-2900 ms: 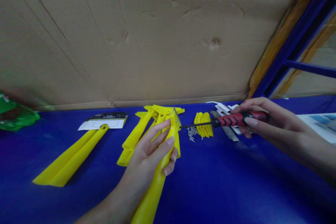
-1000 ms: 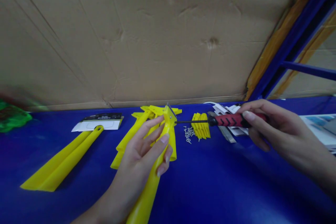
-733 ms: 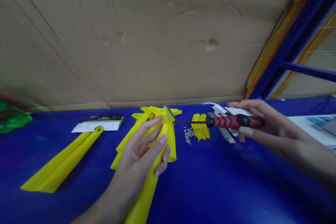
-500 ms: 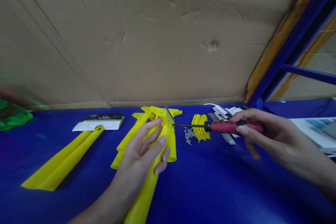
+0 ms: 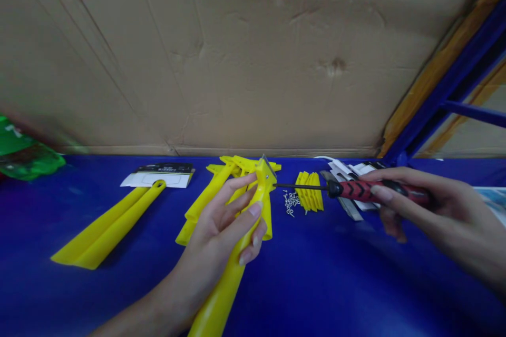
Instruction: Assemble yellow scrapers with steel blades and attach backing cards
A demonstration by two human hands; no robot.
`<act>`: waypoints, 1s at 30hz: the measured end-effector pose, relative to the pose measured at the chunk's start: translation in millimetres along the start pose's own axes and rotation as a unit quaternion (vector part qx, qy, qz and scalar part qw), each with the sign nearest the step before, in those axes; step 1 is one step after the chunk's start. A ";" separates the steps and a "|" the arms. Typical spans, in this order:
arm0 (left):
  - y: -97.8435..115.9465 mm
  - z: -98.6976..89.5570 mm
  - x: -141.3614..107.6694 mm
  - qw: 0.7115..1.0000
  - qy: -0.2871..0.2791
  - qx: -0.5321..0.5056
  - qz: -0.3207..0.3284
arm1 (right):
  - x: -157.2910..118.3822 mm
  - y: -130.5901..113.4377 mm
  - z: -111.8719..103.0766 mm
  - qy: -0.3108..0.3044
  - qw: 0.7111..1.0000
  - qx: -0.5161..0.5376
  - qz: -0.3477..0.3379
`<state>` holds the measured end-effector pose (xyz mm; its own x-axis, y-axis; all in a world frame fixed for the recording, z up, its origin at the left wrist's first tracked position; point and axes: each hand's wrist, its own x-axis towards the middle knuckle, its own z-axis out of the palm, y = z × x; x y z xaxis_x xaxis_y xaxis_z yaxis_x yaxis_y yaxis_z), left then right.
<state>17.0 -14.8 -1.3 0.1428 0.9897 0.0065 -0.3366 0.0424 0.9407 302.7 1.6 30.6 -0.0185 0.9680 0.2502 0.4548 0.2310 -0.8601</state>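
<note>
My left hand [image 5: 225,226] is wrapped round the handle of a yellow scraper [image 5: 221,295], whose head with a metal blade [image 5: 268,164] points up and away. In my right hand [image 5: 419,200] is a red and black screwdriver [image 5: 356,190], held level. The screwdriver's thin shaft points left, its tip at the right side of the scraper head. Behind my left hand lie several yellow handles [image 5: 209,189] in a pile. Small silver screws [image 5: 290,202] lie beside a row of small yellow pieces [image 5: 309,190], just beyond the shaft.
On the blue table [image 5: 300,284], two yellow handles [image 5: 106,226] with black and white cards [image 5: 158,176] lie at left. A green bottle [image 5: 31,155] is at far left. Flat blades and white packets [image 5: 348,179] lie behind the screwdriver. Cardboard [image 5: 253,63] stands behind; a blue frame [image 5: 446,84] rises at right.
The whole view has shifted, so the objects and both hands appear further right. The screwdriver has turned about its length, showing its black chevrons. Both hands keep their holds.
</note>
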 end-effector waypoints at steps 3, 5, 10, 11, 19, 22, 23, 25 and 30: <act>3.3 0.9 -0.5 1.000 -0.002 0.004 0.020 | 2.3 3.3 4.6 -0.013 0.998 0.021 0.050; 2.6 -0.6 0.9 1.000 0.005 0.005 0.022 | 2.1 5.9 3.3 -0.035 0.998 0.033 0.040; -1.5 -9.3 3.9 1.000 0.013 -0.004 0.015 | 1.1 6.9 -3.9 -0.049 0.998 0.034 -0.034; -0.8 -10.6 3.8 1.000 0.006 0.000 0.009 | 1.6 6.5 -3.2 -0.058 0.997 0.033 -0.043; 10.1 -6.5 -0.7 0.999 -0.005 0.037 -0.009 | 5.6 13.7 5.8 -0.040 0.995 0.076 0.050; 9.8 -9.9 0.7 0.999 -0.021 0.042 -0.008 | 2.8 11.1 -0.7 -0.055 0.997 0.061 0.004; 9.3 -12.1 1.7 0.999 -0.025 0.043 -0.012 | 2.0 9.4 -2.3 -0.053 0.997 0.054 -0.020; 7.8 -15.9 3.1 0.998 -0.031 0.045 -0.016 | 1.4 6.3 -2.9 -0.044 0.996 0.041 -0.061; 4.8 -10.9 -0.1 0.998 -0.029 0.046 -0.011 | 5.6 8.4 4.6 -0.038 0.997 0.071 0.001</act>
<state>5.2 -13.2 -0.5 0.2035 0.9791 0.0034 -0.2467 0.0479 0.9679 302.4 9.4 22.7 -0.0879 0.9717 0.2194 0.3236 0.2361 -0.9162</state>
